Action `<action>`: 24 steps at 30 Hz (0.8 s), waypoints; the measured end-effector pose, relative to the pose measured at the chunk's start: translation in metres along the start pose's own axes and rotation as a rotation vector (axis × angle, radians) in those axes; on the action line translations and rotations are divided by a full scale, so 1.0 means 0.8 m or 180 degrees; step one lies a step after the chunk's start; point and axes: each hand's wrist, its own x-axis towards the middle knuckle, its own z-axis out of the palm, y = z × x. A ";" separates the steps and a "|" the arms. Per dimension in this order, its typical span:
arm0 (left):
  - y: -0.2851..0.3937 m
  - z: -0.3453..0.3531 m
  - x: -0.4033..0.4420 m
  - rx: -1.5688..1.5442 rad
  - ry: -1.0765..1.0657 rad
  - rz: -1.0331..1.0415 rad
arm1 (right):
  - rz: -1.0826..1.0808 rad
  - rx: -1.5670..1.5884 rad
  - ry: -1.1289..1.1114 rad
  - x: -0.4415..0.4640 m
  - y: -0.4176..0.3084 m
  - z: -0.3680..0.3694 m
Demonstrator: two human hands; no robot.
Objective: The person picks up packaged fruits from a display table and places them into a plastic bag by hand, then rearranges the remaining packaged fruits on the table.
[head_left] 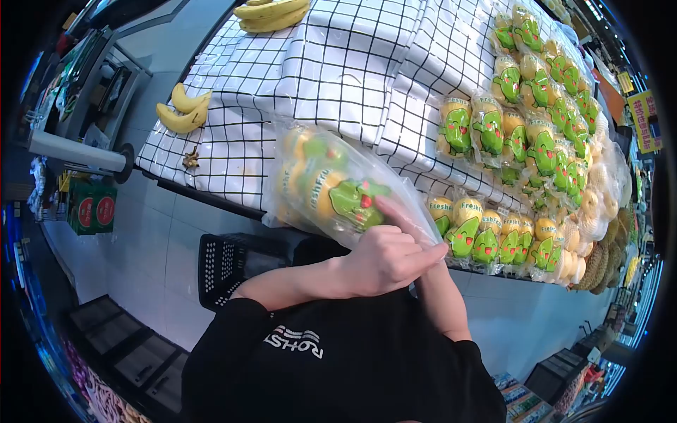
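Observation:
A clear plastic bag (338, 187) with several packs of yellow fruit in it lies at the table's front edge. The packs carry a green cartoon print. My left hand (386, 259) is closed, its curled fingers on the bag's edge at the right end. Just beyond it, my right hand (403, 217) has its visible fingers stretched out toward the printed pack, seen partly through the plastic. My left hand hides the rest of it.
Bananas (185, 109) lie at the table's left corner, with more bananas (271, 14) at the back. Rows of similar fruit packs (486, 236) cover the right side of the checked cloth (338, 70). A black basket (218, 264) stands below the front edge.

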 end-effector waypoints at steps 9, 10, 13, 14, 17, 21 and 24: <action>-0.011 0.002 -0.002 -0.0396 0.0004 0.0100 | 0.0447 0.0405 0.0111 0.100 0.025 0.031; -0.013 -0.001 -0.003 -0.0395 0.0006 0.0095 | 0.0132 -0.0596 0.0105 0.108 0.026 0.024; -0.019 -0.010 -0.003 -0.0395 -0.0110 0.0092 | 0.0033 -0.2119 0.0120 0.118 -0.005 0.028; -0.020 -0.009 -0.004 -0.0519 -0.0108 0.0070 | 0.0269 -0.2637 0.0155 0.121 -0.015 0.030; -0.023 -0.013 -0.003 -0.0716 -0.0209 0.0019 | 0.0331 -0.2232 -0.0015 0.141 0.037 -0.006; -0.028 -0.004 -0.001 -0.1072 -0.0230 0.0013 | -0.0106 -0.1266 0.0053 0.123 0.031 0.004; -0.031 0.001 0.009 -0.0977 -0.0432 -0.0005 | -0.0575 -0.2388 0.0226 0.125 0.059 0.005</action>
